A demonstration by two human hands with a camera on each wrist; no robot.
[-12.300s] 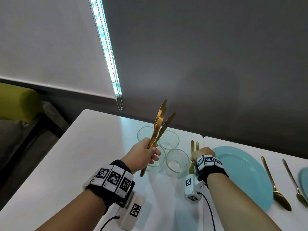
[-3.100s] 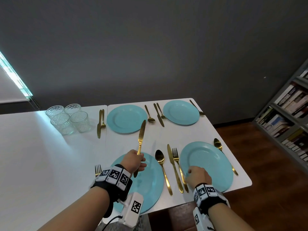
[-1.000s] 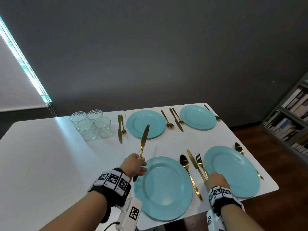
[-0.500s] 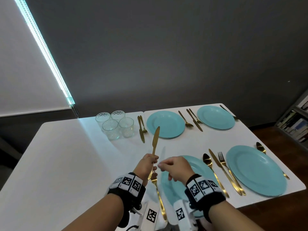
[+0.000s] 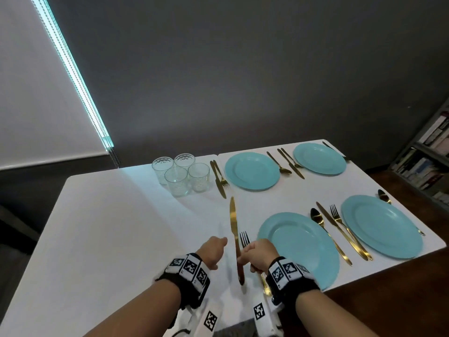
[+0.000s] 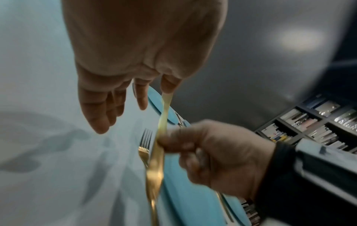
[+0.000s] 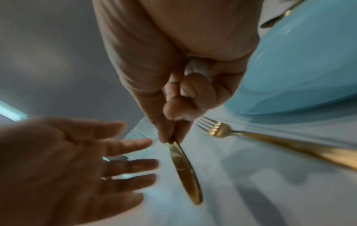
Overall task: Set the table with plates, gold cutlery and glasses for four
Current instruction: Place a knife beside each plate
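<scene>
My right hand (image 5: pixel 255 254) pinches a gold knife (image 5: pixel 233 222) by the middle and holds it just above the white table (image 5: pixel 109 227), blade pointing away. In the right wrist view the right hand (image 7: pixel 172 133) has thumb and forefinger on the knife (image 7: pixel 183 171). My left hand (image 5: pixel 215 248) hovers just left of the knife, and in the left wrist view the left hand (image 6: pixel 115 107) has relaxed, empty fingers. A gold fork (image 5: pixel 244 238) lies between the knife and the near-left blue plate (image 5: pixel 298 246).
Three more blue plates (image 5: pixel 252 170) with gold cutlery beside them fill the right half of the table. Several clear glasses (image 5: pixel 181 176) stand together at the back. A bookshelf (image 5: pixel 427 156) is at the right, past the table's edge.
The knife passed from my left hand to my right. The left hand let go and opened, and the knife came down beside the fork.
</scene>
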